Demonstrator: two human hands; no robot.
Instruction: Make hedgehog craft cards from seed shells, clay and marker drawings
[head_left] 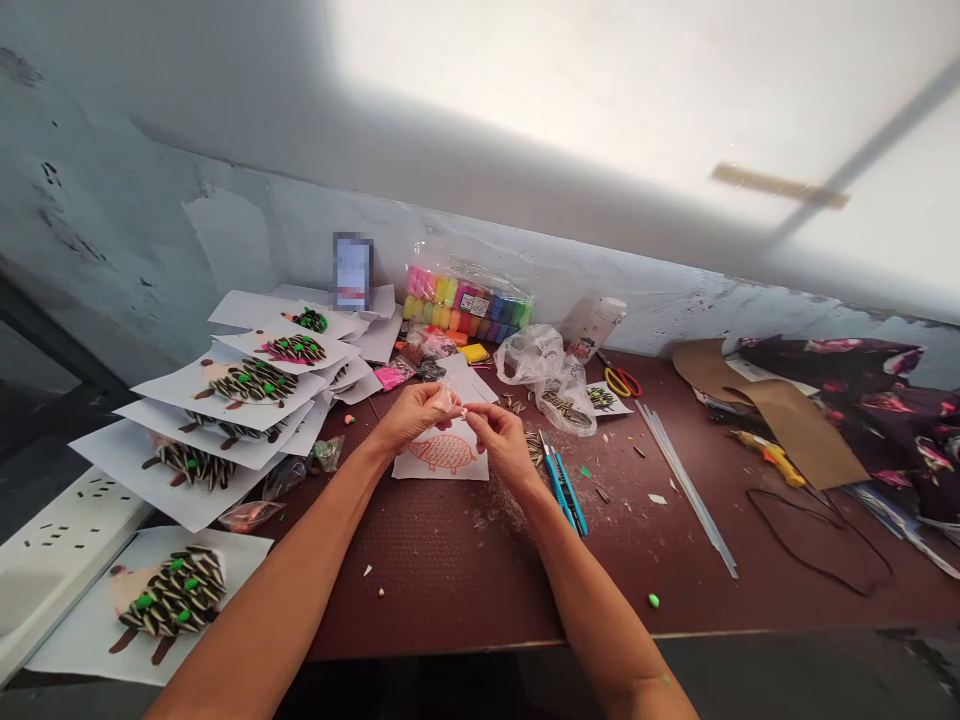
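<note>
My left hand is closed on a small clear plastic packet with something pale in it, perhaps modelling clay. Between the fingertips of both hands is a tiny whitish bit; my right hand pinches it. Just below them lies a white sheet with an orange outline of a hedgehog. Blue-handled tweezers or pliers rest to the right of my right hand, beside a scatter of striped seeds.
Finished seed hedgehogs on paper are stacked at left, above a power strip. At the back stand a phone, coloured clay and a white bottle. Scissors, clear sticks and a yellow glue gun lie rightward.
</note>
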